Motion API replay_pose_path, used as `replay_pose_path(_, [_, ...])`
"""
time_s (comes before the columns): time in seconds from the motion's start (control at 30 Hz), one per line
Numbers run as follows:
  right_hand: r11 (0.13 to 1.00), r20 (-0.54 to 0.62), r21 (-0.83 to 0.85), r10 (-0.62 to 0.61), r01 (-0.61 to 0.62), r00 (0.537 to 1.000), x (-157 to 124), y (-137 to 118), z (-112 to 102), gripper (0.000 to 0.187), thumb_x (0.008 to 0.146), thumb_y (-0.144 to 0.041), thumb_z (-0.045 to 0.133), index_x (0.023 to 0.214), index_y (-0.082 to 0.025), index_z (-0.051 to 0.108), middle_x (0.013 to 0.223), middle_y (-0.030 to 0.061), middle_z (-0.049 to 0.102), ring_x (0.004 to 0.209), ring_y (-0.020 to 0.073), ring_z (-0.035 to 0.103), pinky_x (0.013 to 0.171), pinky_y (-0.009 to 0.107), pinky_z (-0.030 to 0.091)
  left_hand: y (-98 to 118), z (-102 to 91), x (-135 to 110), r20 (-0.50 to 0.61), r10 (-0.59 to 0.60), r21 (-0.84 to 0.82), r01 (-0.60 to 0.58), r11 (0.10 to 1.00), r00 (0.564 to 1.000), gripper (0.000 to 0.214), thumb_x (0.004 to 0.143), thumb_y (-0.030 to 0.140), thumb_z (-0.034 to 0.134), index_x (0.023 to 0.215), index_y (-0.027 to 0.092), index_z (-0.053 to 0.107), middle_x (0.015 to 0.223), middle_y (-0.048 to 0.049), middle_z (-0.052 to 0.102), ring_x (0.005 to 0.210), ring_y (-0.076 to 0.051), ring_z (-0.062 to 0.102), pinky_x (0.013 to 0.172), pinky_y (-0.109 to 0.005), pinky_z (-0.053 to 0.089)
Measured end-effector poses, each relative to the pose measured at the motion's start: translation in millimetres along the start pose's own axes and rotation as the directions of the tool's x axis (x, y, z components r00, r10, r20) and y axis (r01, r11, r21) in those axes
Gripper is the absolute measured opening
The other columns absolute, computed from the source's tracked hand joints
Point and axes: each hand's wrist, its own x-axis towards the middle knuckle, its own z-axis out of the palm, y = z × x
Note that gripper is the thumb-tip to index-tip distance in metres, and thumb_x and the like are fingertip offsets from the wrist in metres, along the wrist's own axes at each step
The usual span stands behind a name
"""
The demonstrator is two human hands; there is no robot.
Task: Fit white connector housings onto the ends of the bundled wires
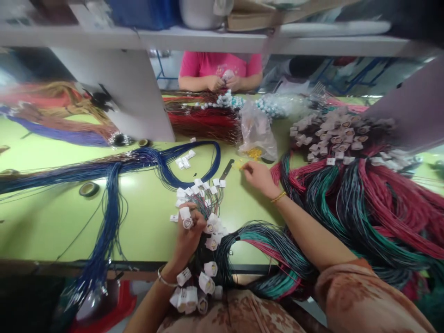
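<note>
My left hand (187, 238) is closed around a bunch of thin wires tipped with white plastic connectors (194, 192), holding one connector (186, 218) up between its fingers. More white connectors (194, 289) hang below my wrist near my lap. My right hand (258, 178) reaches forward across the green table (145, 217), its fingertips pinched over small yellow pieces (239, 165) on the surface. What the fingertips hold, if anything, is too small to see. A clear plastic bag (258, 132) with more yellow pieces lies just beyond that hand.
Blue wire bundles (114, 171) run across the left, red and teal bundles (364, 203) fill the right, topped by a heap of white connectors (336, 134). Tape rolls (88, 188) lie at left. A person in a pink shirt (220, 69) works opposite. A shelf (208, 39) hangs overhead.
</note>
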Motion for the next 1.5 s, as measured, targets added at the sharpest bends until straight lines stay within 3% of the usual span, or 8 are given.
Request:
replay_pose_path(0.2, [1.000,0.025,-0.006,0.016,-0.016,1.000,5.1,19.8,21.5,0.015,0.084,-0.020,0.056,0.089,-0.016,0.070,0.093,0.0124,0.074,0.086,0.0242,0.063,0.080,0.035,0.045,-4.8,1.5,-1.6,0.032,-0.063,-0.002,0.063,0.998,0.998,0.065,0.085,0.084,0.037,0.103,0.023,0.046,0.061,0.0046,0.051,0.050,-0.013,0.039,0.050,-0.030,0.034])
replay_pose_path(0.43, [0.961,-0.034,0.269,0.071,-0.060,0.997,4.5,18.7,20.1,0.009,0.082,-0.025,0.058,0.079,-0.018,0.061,0.077,0.0102,0.069,0.072,0.0228,0.062,0.076,0.039,0.050,4.9,-0.2,-0.9,0.021,0.028,0.152,-0.031,0.988,0.999,0.048,0.090,0.067,0.055,0.094,0.020,0.061,0.075,0.0000,0.059,0.065,-0.014,0.050,0.065,-0.029,0.042])
replay_pose_path(0.6, [0.542,0.142,0.807,0.204,-0.232,0.969,-2.1,-8.3,15.8,0.026,0.071,-0.038,0.077,0.084,-0.020,0.064,0.074,0.0027,0.067,0.062,0.0156,0.062,0.061,0.032,0.054,-1.2,-0.2,-3.6,0.112,-0.058,0.012,0.057,0.998,0.992,0.048,0.092,0.061,0.058,0.118,0.021,0.054,0.066,0.0047,0.053,0.058,-0.013,0.047,0.058,-0.027,0.039])
replay_pose_path(0.77, [0.268,0.454,0.853,0.037,-0.447,0.890,-25.1,-56.8,3.3,0.034,0.061,-0.036,0.089,0.082,-0.016,0.071,0.071,0.0011,0.066,0.059,0.0101,0.058,0.055,0.025,0.050,1.6,-1.7,-3.0,0.111,-0.034,0.037,0.030,0.999,0.993,0.041,0.091,0.059,0.060,0.103,0.021,0.061,0.068,0.0027,0.056,0.060,-0.013,0.050,0.060,-0.028,0.042])
replay_pose_path(0.93, [0.314,0.495,0.848,-0.181,-0.426,0.850,-54.6,-93.6,-4.4,0.033,0.073,-0.040,0.084,0.091,-0.016,0.069,0.069,-0.0008,0.065,0.057,0.0099,0.058,0.057,0.026,0.050,9.6,-5.4,-3.3,0.100,-0.004,0.116,-0.007,0.993,0.995,0.042,0.090,0.051,0.065,0.118,0.020,0.067,0.116,-0.0094,0.070,0.109,-0.026,0.062,0.098,-0.039,0.045])
replay_pose_path(1.13, [0.357,0.515,0.845,-0.342,-0.398,0.786,-76.9,-115.0,4.4,0.033,0.079,-0.047,0.079,0.086,-0.018,0.064,0.066,-0.0023,0.062,0.056,0.0104,0.056,0.053,0.024,0.044,-0.4,-3.7,-6.8,0.145,-0.102,-0.089,0.116,0.989,0.984,0.048,0.087,0.058,0.065,0.115,0.022,0.050,0.076,0.0021,0.060,0.061,-0.013,0.051,0.057,-0.026,0.042])
replay_pose_path(1.23, [0.340,0.531,0.840,-0.345,-0.424,0.774,-78.6,-112.8,11.1,0.036,0.079,-0.051,0.079,0.085,-0.019,0.063,0.065,-0.0032,0.061,0.052,0.0093,0.053,0.050,0.023,0.041,-3.4,-5.6,-5.5,0.156,-0.081,-0.050,0.090,0.995,0.984,0.042,0.086,0.058,0.067,0.103,0.021,0.054,0.075,0.0014,0.059,0.063,-0.013,0.052,0.059,-0.026,0.042])
replay_pose_path(1.5, [0.505,0.310,0.853,-0.286,-0.133,0.907,-82.2,-109.4,13.7,0.019,0.092,-0.039,0.064,0.091,-0.020,0.063,0.072,0.0002,0.064,0.060,0.0135,0.059,0.058,0.027,0.048,1.7,-2.6,-3.2,0.092,-0.185,-0.141,0.196,0.970,0.979,0.042,0.085,0.054,0.069,0.108,0.020,0.066,0.087,-0.0027,0.067,0.069,-0.014,0.055,0.060,-0.026,0.044])
